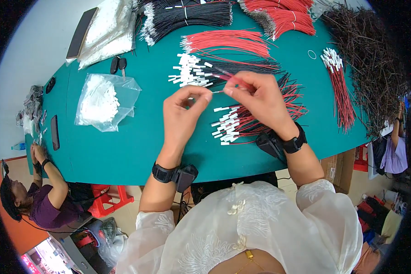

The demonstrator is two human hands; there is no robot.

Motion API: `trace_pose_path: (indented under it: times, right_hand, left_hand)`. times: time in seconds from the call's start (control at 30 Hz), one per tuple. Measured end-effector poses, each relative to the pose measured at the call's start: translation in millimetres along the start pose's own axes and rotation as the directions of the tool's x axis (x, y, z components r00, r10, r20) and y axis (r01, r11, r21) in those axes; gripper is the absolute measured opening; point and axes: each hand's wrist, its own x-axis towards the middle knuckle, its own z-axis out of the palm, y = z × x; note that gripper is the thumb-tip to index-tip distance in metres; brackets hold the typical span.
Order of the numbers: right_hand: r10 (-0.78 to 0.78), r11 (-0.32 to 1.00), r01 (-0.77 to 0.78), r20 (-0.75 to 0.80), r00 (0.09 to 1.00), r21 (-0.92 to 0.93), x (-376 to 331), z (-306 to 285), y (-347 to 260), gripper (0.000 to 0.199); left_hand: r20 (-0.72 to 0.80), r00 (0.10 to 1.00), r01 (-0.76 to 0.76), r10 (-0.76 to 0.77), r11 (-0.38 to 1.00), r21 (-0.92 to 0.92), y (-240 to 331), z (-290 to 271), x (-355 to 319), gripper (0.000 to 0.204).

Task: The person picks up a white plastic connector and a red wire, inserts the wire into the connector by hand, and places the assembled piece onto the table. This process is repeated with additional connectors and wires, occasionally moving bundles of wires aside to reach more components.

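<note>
Over the middle of the green table, my left hand (180,116) and my right hand (262,98) meet almost fingertip to fingertip. Thumb and forefinger of the right pinch a red wire (222,76), partly blurred. My left fingers are pinched too; a thin, light tip shows between the hands, but what the left grips is mostly hidden. Behind them lies a pile of white connectors (189,69) on black wires. Below my right hand, white-ended red and black wires (227,125) lie in a heap. Loose red wires (228,42) lie beyond.
A clear bag of white connectors (98,101) lies left, near keys (122,65). Tied black wires (187,18) and red wires (290,22) line the far side. To the right are a connector-ended bundle (341,86) and a dark wire heap (370,59). A co-worker (43,196) sits left.
</note>
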Motion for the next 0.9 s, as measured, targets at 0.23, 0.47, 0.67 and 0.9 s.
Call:
trace_pose_path:
  times: [0.23, 0.47, 0.67, 0.9]
  right_hand:
    - [0.043, 0.998, -0.047, -0.091, 0.995, -0.036, 3.6, -13.6, 1.6, 0.01]
    - [0.025, 0.998, -0.029, -0.075, 0.997, -0.05, 2.9, -12.8, -1.1, 0.01]
    - [0.026, 0.997, -0.03, -0.054, 0.998, -0.071, 2.1, -9.7, -1.5, 0.011]
    - [0.035, 0.996, -0.039, -0.05, 0.998, -0.074, 1.9, -7.7, 0.9, 0.012]
  left_hand:
    - [0.009, 0.92, -0.275, 0.391, 0.629, 0.727, -8.7, -13.3, 10.4, 0.009]
    - [0.088, 0.947, -0.222, 0.308, 0.432, 0.874, -3.9, -19.0, 6.4, 0.012]
    - [0.119, 0.932, -0.242, 0.342, 0.345, 0.907, -1.8, -21.6, 5.0, 0.013]
    - [0.11, 0.938, -0.24, 0.329, 0.386, 0.891, -1.9, -19.4, 3.4, 0.01]
